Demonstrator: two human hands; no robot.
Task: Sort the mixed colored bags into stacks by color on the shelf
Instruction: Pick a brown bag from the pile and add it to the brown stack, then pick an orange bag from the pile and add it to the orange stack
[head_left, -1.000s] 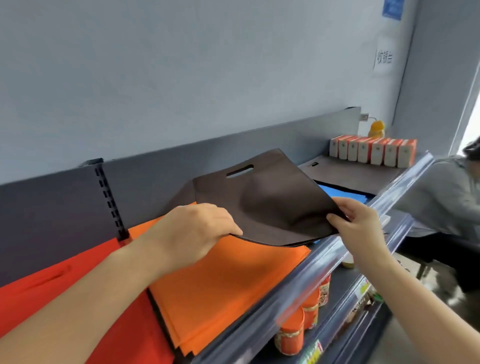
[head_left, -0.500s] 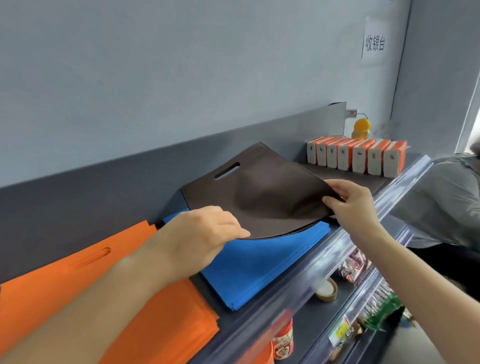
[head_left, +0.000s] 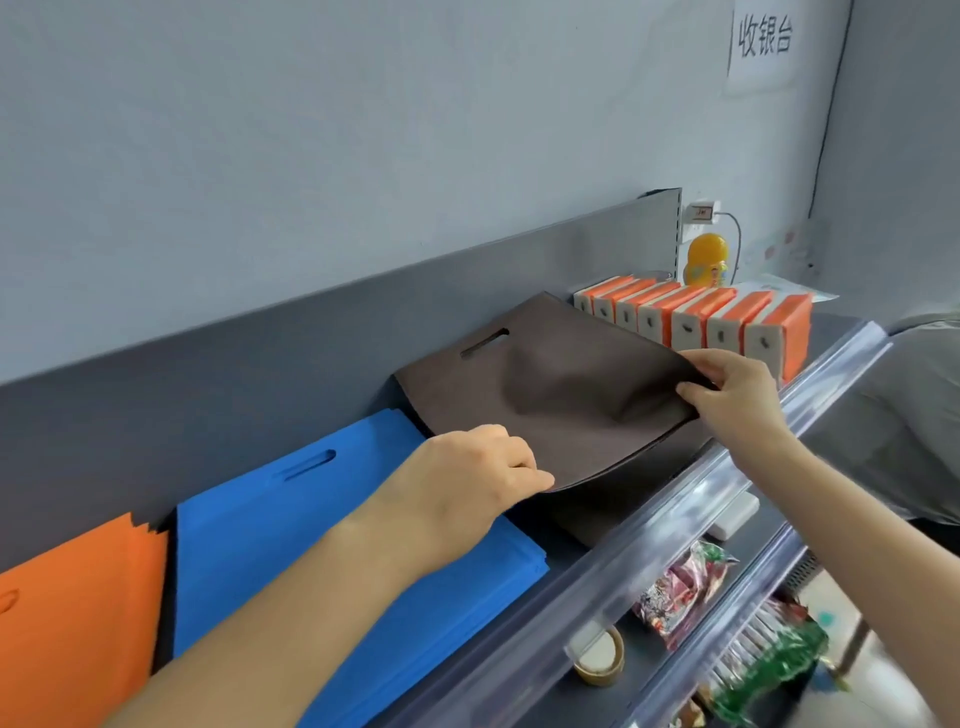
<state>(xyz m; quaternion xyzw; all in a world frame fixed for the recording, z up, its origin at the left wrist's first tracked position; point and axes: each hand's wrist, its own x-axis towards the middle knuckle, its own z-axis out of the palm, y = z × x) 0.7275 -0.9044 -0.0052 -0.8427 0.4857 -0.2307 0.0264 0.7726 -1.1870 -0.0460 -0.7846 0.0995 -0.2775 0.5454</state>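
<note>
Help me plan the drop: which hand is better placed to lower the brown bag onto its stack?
Probably the right. The right hand pinches a corner of the brown bag directly over the brown stack, while the left hand grips its near edge over the blue stack.

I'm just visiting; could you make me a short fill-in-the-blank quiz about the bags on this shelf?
The left hand and right hand hold a bag coloured ____.
The middle stack, under the left forearm, is ____.
The far-left stack is ____.
Missing words: brown, blue, orange.
</note>
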